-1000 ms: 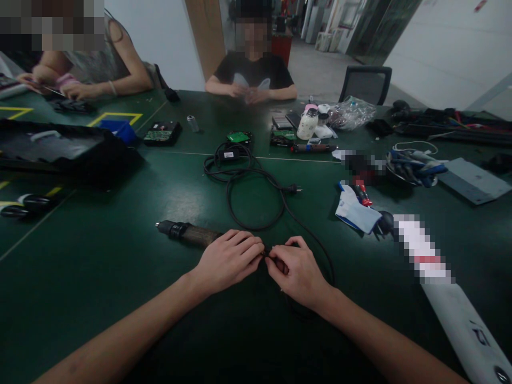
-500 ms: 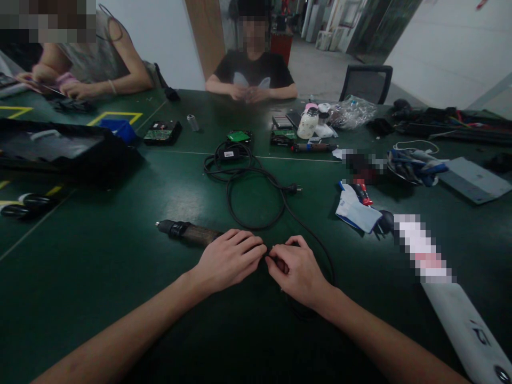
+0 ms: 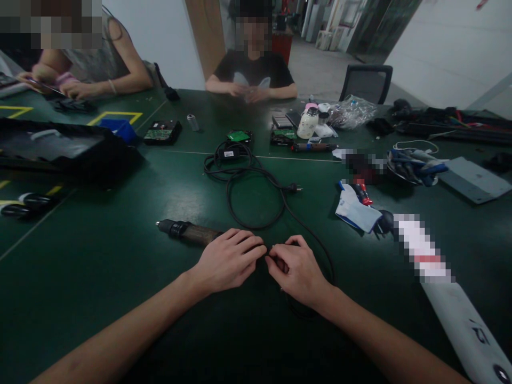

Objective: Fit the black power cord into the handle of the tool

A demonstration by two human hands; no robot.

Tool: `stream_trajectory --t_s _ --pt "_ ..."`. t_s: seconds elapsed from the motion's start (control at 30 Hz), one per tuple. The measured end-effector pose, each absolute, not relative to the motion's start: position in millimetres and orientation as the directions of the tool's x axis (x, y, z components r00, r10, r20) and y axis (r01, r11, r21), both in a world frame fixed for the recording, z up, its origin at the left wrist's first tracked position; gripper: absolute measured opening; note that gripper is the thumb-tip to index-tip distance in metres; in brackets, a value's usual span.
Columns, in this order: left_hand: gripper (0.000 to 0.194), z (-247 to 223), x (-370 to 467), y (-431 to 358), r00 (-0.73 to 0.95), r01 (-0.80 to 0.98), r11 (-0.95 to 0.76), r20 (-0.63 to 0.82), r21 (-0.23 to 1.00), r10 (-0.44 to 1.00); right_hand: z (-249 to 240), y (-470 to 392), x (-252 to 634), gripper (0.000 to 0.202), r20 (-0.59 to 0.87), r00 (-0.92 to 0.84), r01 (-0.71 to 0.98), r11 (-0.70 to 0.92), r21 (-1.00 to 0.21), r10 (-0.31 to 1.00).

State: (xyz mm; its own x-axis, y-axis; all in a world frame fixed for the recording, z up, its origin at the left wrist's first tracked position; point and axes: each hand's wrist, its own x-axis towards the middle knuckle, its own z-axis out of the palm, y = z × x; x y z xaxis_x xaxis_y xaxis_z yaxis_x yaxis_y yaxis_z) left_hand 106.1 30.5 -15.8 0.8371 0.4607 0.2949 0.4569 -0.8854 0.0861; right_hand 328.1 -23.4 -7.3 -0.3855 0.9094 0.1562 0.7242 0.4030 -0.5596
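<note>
— From the head camera, where are your hands?
— Your left hand (image 3: 231, 260) covers the rear of a power screwdriver (image 3: 194, 233), its tip jutting out leftward; its grip can't be told.
— And your right hand (image 3: 296, 271)?
— Fingers curled narrow, contents hidden, beside a black cable (image 3: 311, 234) looping beyond both hands.

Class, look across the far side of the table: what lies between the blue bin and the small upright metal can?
Between the blue bin and the metal can lies a black boxy unit, visible in the head view.
</note>
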Motion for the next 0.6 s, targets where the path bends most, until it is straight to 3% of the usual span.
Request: stream_trajectory --t_s 0.6 --pt "0.02 -16.7 107.0 31.4 0.826 0.469 -0.88 0.317 0.068 0.465 -9.0 -23.4 327.4 0.018 0.176 -0.384 0.722 0.414 -0.555 0.906"
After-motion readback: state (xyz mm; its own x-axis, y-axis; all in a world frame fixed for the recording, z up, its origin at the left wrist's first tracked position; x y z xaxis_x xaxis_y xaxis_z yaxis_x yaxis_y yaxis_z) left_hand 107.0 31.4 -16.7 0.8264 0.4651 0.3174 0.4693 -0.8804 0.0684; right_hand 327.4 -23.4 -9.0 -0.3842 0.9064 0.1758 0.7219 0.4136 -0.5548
